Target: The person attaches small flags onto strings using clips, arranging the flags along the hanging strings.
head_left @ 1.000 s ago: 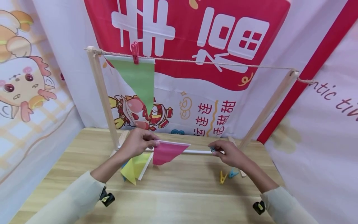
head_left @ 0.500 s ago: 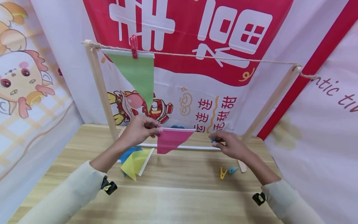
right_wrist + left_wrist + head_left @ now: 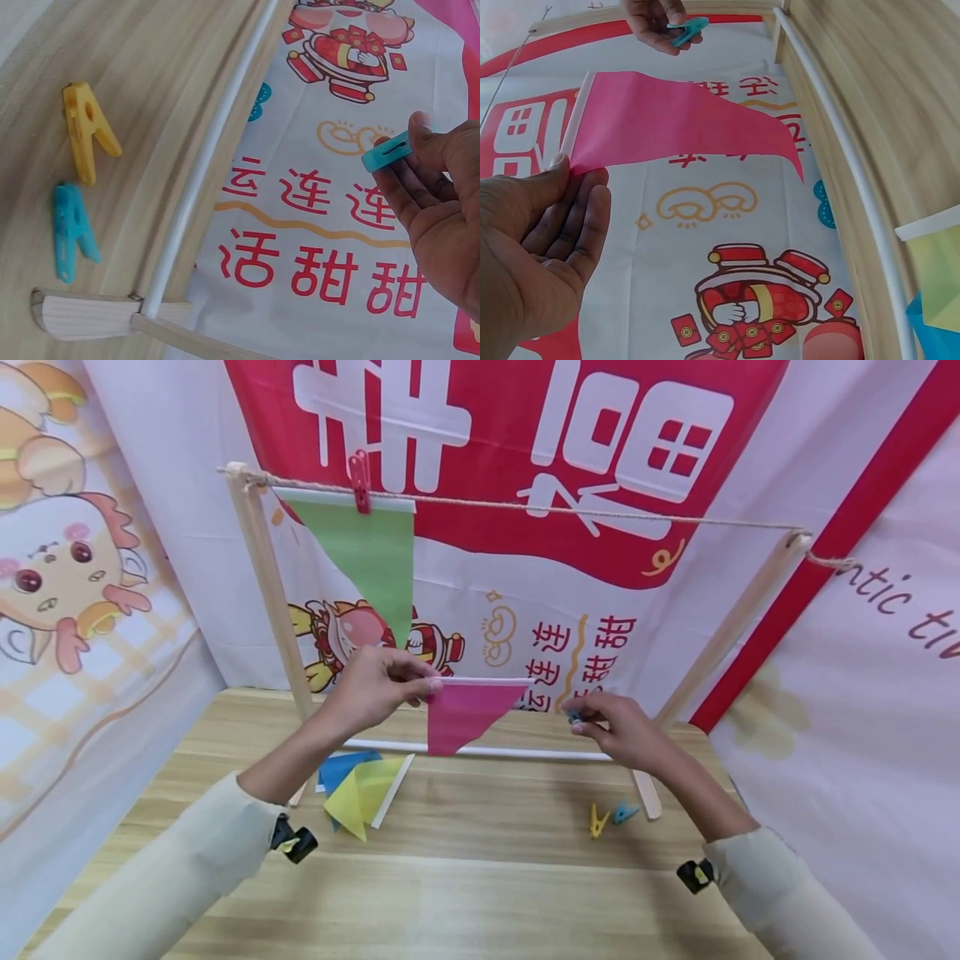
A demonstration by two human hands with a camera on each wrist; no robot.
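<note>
My left hand (image 3: 378, 687) pinches the left end of a pink triangular pennant (image 3: 468, 714) by its white top strip; the cloth hangs down below. In the left wrist view the pennant (image 3: 675, 124) spreads out from thumb and fingertips. My right hand (image 3: 618, 727) holds a teal clothespin (image 3: 390, 152) between thumb and fingers, to the right of the pennant and apart from it. Above both hands a twine line (image 3: 570, 508) runs between two wooden posts. A green pennant (image 3: 367, 547) hangs at its left end under a red clothespin (image 3: 360, 482).
On the table (image 3: 480, 893) lie a yellow pennant (image 3: 367, 793) and a blue pennant (image 3: 341, 768), left of centre. A yellow clothespin (image 3: 597, 821) and a blue clothespin (image 3: 624, 812) lie at right. A white rod (image 3: 525, 754) joins the stand's feet; a printed cloth hangs behind.
My left hand has lifted the pink pennant upward and slightly right. My right hand has risen too, still holding the clothespin. The head view has tilted slightly.
</note>
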